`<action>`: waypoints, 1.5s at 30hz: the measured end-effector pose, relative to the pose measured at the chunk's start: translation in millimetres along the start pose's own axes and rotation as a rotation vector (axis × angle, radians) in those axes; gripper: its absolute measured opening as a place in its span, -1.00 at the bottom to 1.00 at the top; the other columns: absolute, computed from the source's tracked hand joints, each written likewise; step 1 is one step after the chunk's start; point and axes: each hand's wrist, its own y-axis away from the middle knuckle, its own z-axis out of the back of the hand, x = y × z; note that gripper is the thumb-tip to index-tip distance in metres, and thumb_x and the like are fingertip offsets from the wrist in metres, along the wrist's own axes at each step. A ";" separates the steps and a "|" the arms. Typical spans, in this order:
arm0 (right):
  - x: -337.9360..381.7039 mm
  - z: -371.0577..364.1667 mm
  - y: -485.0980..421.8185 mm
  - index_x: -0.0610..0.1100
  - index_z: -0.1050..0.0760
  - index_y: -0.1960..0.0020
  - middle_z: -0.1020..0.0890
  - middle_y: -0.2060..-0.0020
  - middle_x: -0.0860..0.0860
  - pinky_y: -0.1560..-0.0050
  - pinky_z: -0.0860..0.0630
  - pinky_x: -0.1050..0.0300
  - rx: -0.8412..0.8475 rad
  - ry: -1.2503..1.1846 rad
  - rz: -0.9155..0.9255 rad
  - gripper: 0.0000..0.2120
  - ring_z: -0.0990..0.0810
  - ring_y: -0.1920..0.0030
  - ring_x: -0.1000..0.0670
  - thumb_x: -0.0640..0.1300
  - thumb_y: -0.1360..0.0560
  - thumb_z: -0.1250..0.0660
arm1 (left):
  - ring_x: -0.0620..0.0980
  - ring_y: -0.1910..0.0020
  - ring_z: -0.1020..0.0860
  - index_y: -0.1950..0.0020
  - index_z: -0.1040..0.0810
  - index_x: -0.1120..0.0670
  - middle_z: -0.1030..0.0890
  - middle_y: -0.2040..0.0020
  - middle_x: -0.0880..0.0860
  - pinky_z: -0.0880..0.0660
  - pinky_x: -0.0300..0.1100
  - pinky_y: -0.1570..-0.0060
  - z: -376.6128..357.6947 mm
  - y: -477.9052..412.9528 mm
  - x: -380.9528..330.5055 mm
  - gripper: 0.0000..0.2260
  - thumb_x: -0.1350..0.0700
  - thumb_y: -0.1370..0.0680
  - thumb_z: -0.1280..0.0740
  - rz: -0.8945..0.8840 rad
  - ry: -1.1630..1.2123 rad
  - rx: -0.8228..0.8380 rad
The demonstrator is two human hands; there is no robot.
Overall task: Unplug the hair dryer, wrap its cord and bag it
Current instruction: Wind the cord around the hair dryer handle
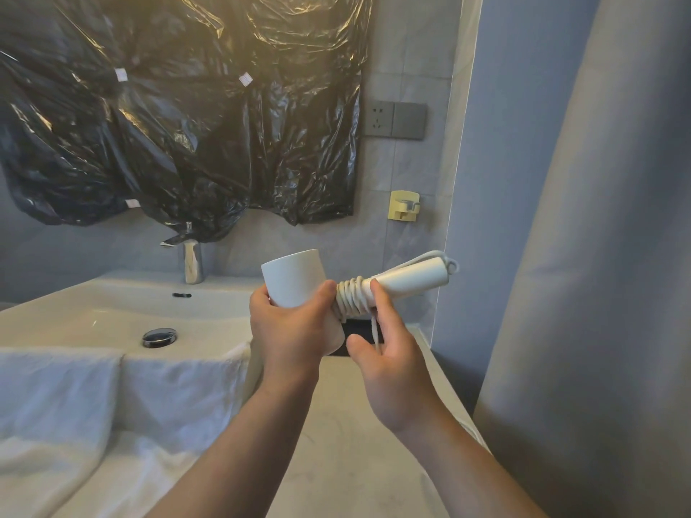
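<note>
A white hair dryer (295, 276) is held in the air over the counter, its barrel pointing up and left and its handle (411, 276) sticking out to the right. My left hand (295, 330) grips the barrel. The white cord (351, 299) is coiled several times around the handle near the barrel. My right hand (389, 353) holds the loose end of the cord, with one finger pressed on the coils. A dark object (355, 332) lies on the counter behind my hands, mostly hidden. The wall socket (379, 119) has nothing plugged in.
A white sink (112, 312) with a chrome faucet (192, 263) is at left, white towels (93, 398) draped over its front. The marble counter (355, 461) lies below my arms. Black plastic sheeting (187, 106) covers the wall. A yellow wall holder (404, 205) and a grey curtain (598, 293) are at right.
</note>
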 end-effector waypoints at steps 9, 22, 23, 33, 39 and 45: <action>-2.0 -2.8 2.0 0.50 -0.18 -0.34 -0.35 -0.43 0.27 -0.42 -0.35 0.00 0.027 0.004 0.008 -0.35 -0.32 -0.44 0.17 -0.03 -0.41 -0.28 | -0.02 0.14 -0.64 -0.14 -0.41 0.00 -0.59 0.10 -0.06 -0.64 0.11 0.10 4.1 4.2 2.3 -0.41 -0.10 -0.22 -0.57 -0.083 -0.101 -0.019; 29.2 46.3 -15.0 0.17 -0.38 -0.22 -0.60 -0.07 0.06 0.02 -0.53 0.03 0.312 0.880 -0.004 -0.62 -0.55 -0.07 -0.08 -0.16 -0.47 -0.21 | -0.10 0.19 -0.56 -0.01 -0.37 -0.16 -0.56 0.16 -0.11 -0.55 -0.04 0.23 20.0 2.8 4.1 -0.58 -0.10 -0.27 -0.50 -0.324 -0.448 0.115; 31.0 50.5 -18.3 0.11 -0.43 -0.18 -0.60 -0.08 0.04 0.04 -0.52 0.03 0.326 0.945 0.005 -0.69 -0.54 -0.07 -0.09 -0.14 -0.48 -0.23 | -0.09 0.19 -0.56 0.00 -0.37 -0.16 -0.56 0.16 -0.11 -0.55 -0.03 0.23 21.5 1.8 3.6 -0.58 -0.09 -0.27 -0.50 -0.340 -0.470 0.137; 19.6 75.7 -37.9 0.04 -0.66 0.17 -0.60 0.21 0.16 0.06 -0.43 0.29 0.310 0.660 0.189 -0.92 -0.55 0.15 0.22 -0.13 -0.45 -0.44 | 0.00 0.18 -0.60 0.01 -0.48 -0.12 -0.62 0.19 -0.10 -0.60 0.06 0.21 22.7 -3.0 -8.7 -0.57 -0.16 -0.20 -0.51 -0.399 -0.536 0.347; 13.0 78.1 -30.8 0.11 -0.60 0.32 -0.68 0.17 0.14 -0.09 -0.50 0.26 0.182 0.375 0.038 -0.77 -0.63 0.06 0.18 -0.19 -0.39 -0.50 | -0.03 0.13 -0.60 -0.09 -0.46 -0.14 -0.61 0.12 -0.13 -0.60 0.08 0.14 21.1 -0.4 -10.3 -0.51 -0.18 -0.22 -0.49 -0.426 -0.526 0.384; 16.3 83.6 -32.0 0.02 -0.66 0.36 -0.71 0.31 0.04 0.07 -0.55 0.13 0.054 0.288 -0.041 -0.86 -0.64 0.23 0.12 -0.17 -0.28 -0.58 | -0.04 0.00 -0.51 -0.23 -0.32 -0.19 -0.44 -0.06 -0.13 -0.60 0.02 0.18 17.7 -3.5 -20.8 -0.24 -0.21 -0.12 -0.58 -0.556 -0.615 0.581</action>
